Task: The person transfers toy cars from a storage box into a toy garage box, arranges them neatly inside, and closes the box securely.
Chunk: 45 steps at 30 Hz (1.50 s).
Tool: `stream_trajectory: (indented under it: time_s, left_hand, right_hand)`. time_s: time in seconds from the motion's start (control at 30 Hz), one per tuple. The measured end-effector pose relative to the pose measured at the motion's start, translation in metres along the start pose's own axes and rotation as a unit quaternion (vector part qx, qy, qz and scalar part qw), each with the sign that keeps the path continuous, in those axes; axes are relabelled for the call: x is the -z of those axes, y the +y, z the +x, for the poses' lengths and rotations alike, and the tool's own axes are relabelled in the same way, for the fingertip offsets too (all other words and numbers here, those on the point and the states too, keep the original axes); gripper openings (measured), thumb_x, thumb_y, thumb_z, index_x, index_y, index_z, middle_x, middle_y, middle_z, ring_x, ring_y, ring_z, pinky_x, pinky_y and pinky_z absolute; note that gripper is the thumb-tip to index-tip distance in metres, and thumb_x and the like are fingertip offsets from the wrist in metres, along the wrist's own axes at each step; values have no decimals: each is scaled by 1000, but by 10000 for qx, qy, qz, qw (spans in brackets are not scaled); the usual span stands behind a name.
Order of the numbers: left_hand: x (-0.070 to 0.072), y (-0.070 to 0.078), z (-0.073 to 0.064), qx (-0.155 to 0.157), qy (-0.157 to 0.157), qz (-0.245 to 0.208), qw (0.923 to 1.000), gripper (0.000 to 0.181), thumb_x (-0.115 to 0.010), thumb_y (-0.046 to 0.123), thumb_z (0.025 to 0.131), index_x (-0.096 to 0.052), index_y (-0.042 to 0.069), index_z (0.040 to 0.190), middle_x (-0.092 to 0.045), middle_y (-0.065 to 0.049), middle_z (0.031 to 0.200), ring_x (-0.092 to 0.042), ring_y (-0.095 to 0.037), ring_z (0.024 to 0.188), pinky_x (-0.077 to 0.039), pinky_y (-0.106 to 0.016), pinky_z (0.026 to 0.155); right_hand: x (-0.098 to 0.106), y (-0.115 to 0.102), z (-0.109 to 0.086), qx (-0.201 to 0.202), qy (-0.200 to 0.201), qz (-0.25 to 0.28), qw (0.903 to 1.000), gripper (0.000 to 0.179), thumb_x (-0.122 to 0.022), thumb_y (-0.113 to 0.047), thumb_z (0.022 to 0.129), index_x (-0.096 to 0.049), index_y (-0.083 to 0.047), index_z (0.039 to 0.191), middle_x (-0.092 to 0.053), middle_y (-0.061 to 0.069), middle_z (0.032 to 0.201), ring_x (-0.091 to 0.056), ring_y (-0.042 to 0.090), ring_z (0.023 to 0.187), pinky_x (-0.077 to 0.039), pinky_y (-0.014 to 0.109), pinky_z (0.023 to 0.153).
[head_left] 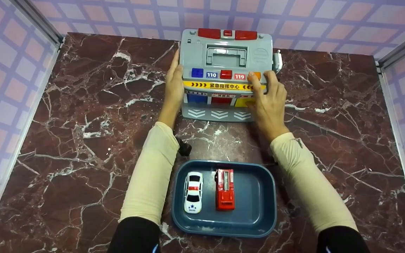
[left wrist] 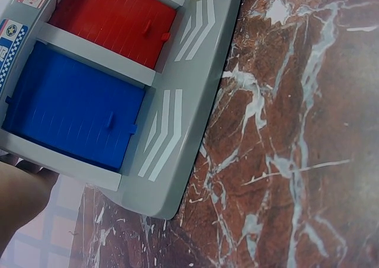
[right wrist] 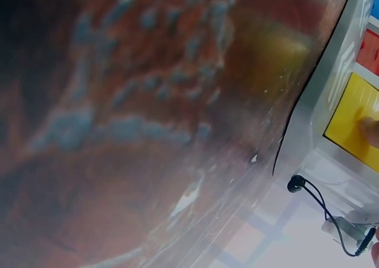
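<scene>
A grey toy garage (head_left: 192, 56) stands at the back of the table, with blue, red and yellow doors in its front. My left hand (head_left: 175, 79) lies along its left side, fingers extended towards the back. In the left wrist view, part of that hand (left wrist: 23, 194) shows beside the blue door (left wrist: 77, 105). The index finger of my right hand (head_left: 271, 102) touches the orange button (head_left: 255, 75) at the top right. My right thumb (right wrist: 370, 130) rests against the yellow door (right wrist: 352, 114), which looks closed. The other right fingers bend near the garage's right edge.
A dark blue tray (head_left: 255, 233) sits in front of the garage, holding a white police car (head_left: 193, 193) and a red fire truck (head_left: 225, 191). A white handset (head_left: 277, 61) with a black cord (right wrist: 331, 217) hangs on the garage's right side. Checkered panels (head_left: 135, 17) border the marbled table.
</scene>
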<state>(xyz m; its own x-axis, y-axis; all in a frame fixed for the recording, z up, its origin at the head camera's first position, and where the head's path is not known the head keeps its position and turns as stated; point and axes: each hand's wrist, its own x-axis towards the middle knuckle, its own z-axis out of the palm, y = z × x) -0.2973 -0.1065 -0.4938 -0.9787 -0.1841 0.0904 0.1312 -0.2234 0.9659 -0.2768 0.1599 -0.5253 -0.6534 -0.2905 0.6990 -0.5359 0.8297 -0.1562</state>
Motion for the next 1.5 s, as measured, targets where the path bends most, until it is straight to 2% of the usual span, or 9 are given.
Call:
stream_trajectory:
  time_s: [0.17,0.27,0.5,0.87,1.23,1.4,1.5]
  left_hand:
    - [-1,3,1,182,4,-64,9998,52,-27,9,108,-26,15,160,-40,-3,159,-53,-21,130,-41,-21,109]
    - [-1,3,2,234,28,-81,9997,52,-27,9,108,-26,17,160,-40,-1,160,-55,-22,126,-44,-22,107]
    - [0,3,2,214,11,-129,9997,52,-27,9,108,-26,17,160,-36,1,161,-53,-21,129,-43,-22,108]
    - [1,2,2,82,-32,-28,10000,52,-26,8,108,-26,14,160,-37,-2,161,-44,-13,139,-34,-17,113]
    - [1,4,-1,189,-19,59,9998,52,-26,11,109,-25,18,160,-36,0,162,-44,-12,139,-34,-16,113]
    - [2,3,-2,207,-3,95,9997,52,-27,11,109,-25,18,160,-38,0,161,-48,-14,136,-36,-17,112]
    - [3,2,-2,196,-20,76,9998,52,-27,11,109,-25,17,160,-37,-1,161,-47,-15,137,-36,-18,112]
  right_hand:
    - [-1,1,1,17,87,-32,10000,95,-89,-9,69,-39,-27,148,-43,24,138,-45,42,97,-40,51,81]
    - [-2,1,1,50,132,-42,9999,95,-90,-10,69,-39,-27,148,-43,24,138,-45,42,97,-40,52,81]
    - [-3,2,1,91,188,-84,9997,93,-89,-11,71,-39,-26,148,-43,25,138,-45,42,96,-40,52,81]
    - [-4,2,2,73,232,-130,9996,86,-87,-11,73,-41,-26,145,-44,25,137,-44,41,92,-40,51,79]
    - [-7,2,4,93,433,-223,9988,83,-85,-11,76,-41,-26,145,-45,25,136,-45,41,90,-40,51,77]
    - [-6,-2,2,-8,242,-290,9993,82,-82,-10,78,-40,-25,146,-44,25,138,-43,41,91,-39,51,80]
    - [0,-7,1,-145,-109,-276,9995,86,-83,-13,77,-38,-24,148,-41,24,142,-43,41,98,-38,52,87]
